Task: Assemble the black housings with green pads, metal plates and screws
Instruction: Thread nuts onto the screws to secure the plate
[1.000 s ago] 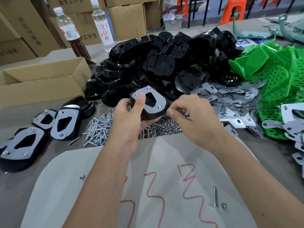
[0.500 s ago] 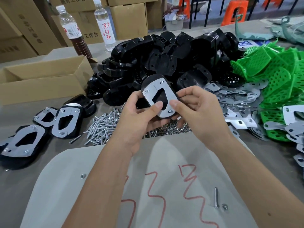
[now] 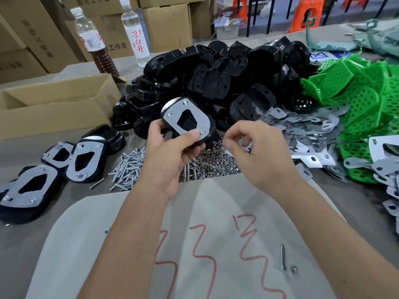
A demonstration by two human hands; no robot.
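The housing, plate upward, is gripped in the left hand above the desk. The right hand, pressed against it half a second ago, is now withdrawn over the nuts, fingers pinched together; a nut between them cannot be confirmed. Fastening is judged unfinished.

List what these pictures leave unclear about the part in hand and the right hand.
- Head view: the housing underside and any green pad inside, hidden by its plate and the left hand.
- Head view: what the right hand fingertips pinch, if anything; too small and blurred.
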